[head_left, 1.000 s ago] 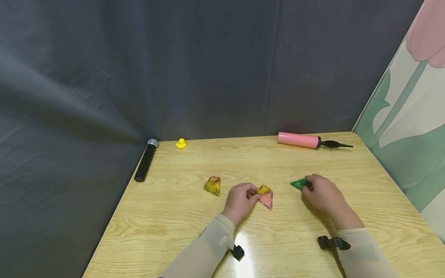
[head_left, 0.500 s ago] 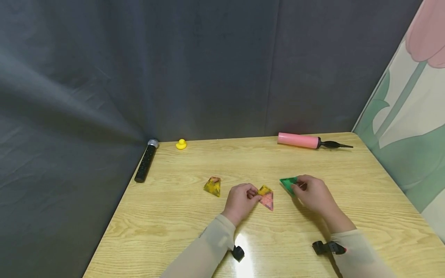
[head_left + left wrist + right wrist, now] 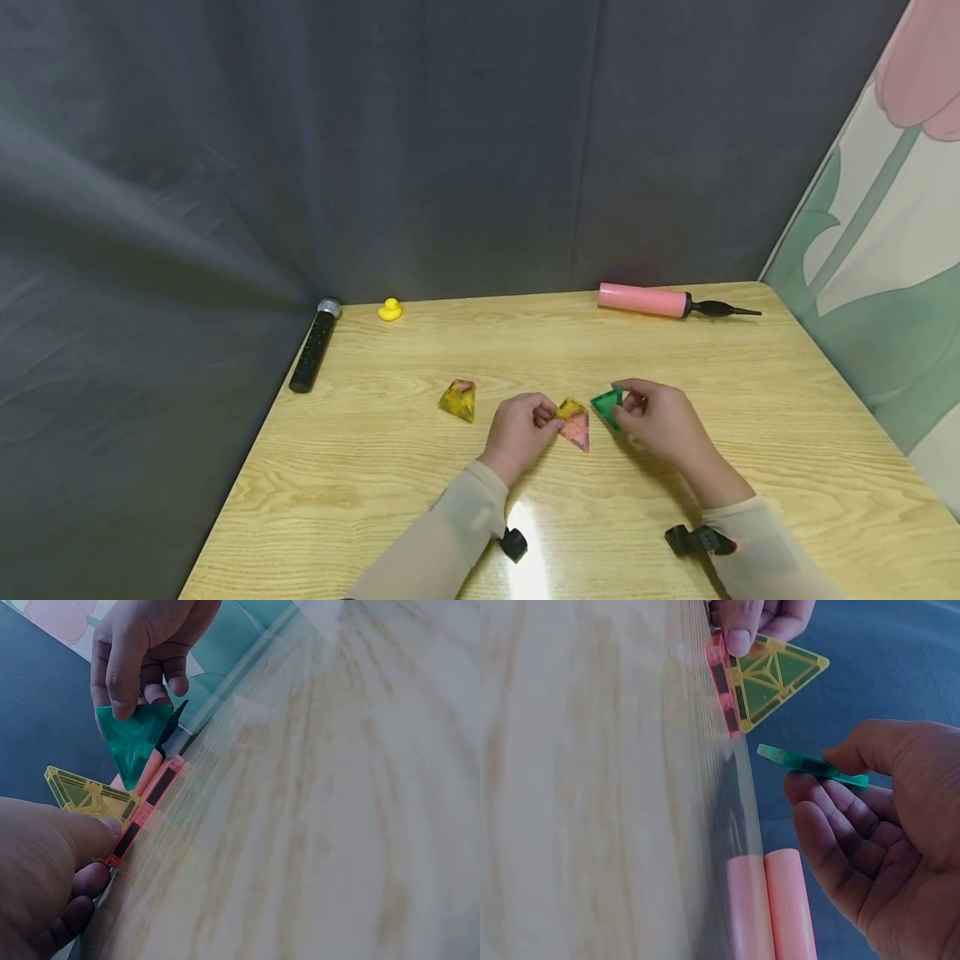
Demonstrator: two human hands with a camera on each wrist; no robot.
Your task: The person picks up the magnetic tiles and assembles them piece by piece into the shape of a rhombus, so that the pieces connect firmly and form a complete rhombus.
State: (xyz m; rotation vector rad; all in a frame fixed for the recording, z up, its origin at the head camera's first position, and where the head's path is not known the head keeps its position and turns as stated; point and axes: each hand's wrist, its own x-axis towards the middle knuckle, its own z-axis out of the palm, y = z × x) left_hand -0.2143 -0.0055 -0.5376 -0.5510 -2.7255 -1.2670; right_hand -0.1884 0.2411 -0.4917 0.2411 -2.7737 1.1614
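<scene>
My left hand pinches a yellow triangular magnetic tile near its lower corner. This tile stands up from a pink triangular magnetic tile, which lies flat on the table; their edges meet. Just to the right, my right hand grips a green triangular magnetic tile between thumb and fingers, above the table. In the left wrist view, one point of the green tile hangs down close to the yellow and pink pair. In the right wrist view, a gap separates them.
Left of my left hand lies another yellow and orange-pink tile piece. Along the back edge of the wooden table are a black microphone, a yellow rubber duck and a pink hand pump. A dark curtain hangs behind.
My right hand has moved left with the green tile, bringing it close to the yellow and pink tiles. The left hand has kept its hold and place.
</scene>
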